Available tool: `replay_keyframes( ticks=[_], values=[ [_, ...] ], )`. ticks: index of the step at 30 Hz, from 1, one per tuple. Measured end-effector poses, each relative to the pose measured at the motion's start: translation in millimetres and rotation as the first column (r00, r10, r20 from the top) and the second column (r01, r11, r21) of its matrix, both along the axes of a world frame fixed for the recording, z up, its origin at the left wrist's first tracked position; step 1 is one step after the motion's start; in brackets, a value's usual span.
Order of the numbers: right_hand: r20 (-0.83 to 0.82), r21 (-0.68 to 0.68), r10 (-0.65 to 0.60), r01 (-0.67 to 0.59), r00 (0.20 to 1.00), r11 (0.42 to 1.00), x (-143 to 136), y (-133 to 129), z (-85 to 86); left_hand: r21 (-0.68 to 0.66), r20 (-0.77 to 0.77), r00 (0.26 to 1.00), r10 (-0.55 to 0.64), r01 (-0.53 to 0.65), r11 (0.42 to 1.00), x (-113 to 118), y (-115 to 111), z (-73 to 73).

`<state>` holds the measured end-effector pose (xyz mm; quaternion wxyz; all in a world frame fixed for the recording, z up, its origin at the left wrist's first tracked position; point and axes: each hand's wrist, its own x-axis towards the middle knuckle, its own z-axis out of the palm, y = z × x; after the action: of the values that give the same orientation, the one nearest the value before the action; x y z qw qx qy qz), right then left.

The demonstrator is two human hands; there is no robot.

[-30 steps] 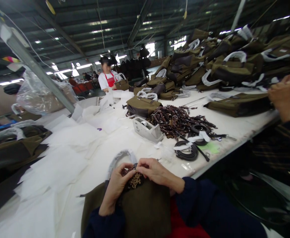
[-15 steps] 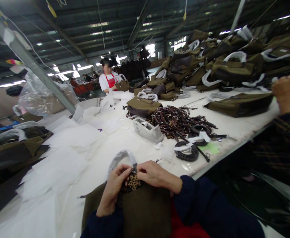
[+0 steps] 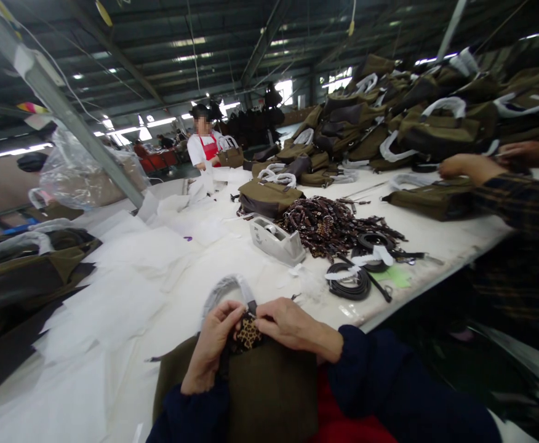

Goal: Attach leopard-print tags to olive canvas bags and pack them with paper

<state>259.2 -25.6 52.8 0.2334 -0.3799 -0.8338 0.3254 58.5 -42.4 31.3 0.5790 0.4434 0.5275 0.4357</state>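
Note:
An olive handbag (image 3: 273, 394) stands upright in front of my body, its wrapped handle (image 3: 221, 288) arching up in white film. At the base of that handle, my left hand (image 3: 218, 335) is closed in a pinch at the upper edge of a leopard-print piece (image 3: 248, 336). From the other side my right hand (image 3: 290, 323) pinches close by, fingers bent, next to the dark handle tab. The fingertips of both hands nearly meet. Whatever small part lies between them is mostly hidden.
A grey tape dispenser (image 3: 276, 241) sits beyond the bag, beside a heap of brown straps (image 3: 325, 224) and coiled black straps (image 3: 347, 280). White sheets (image 3: 107, 295) spread at left. Olive bags (image 3: 440, 126) pile up behind. A co-worker's hands (image 3: 472, 166) reach in at right.
My hands stay pinched at the handle base, shifting only slightly. At right, the co-worker's arm has reached further left, over the bag lying there.

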Motion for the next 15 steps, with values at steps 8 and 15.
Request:
replay_keyframes(
  ticks=[8, 15],
  values=[
    [-0.039, 0.035, -0.007, 0.008, 0.999, 0.999, -5, 5, 10.2, 0.041, 0.004, 1.000, 0.024, -0.025, 0.999, 3, -3, 4.9],
    [-0.106, 0.062, 0.058, -0.052, 0.993, 0.997, -9, 11, 5.6, 0.076, -0.065, 0.998, -0.006, 0.011, 0.997, -1, 0, 1.3]
  ],
)
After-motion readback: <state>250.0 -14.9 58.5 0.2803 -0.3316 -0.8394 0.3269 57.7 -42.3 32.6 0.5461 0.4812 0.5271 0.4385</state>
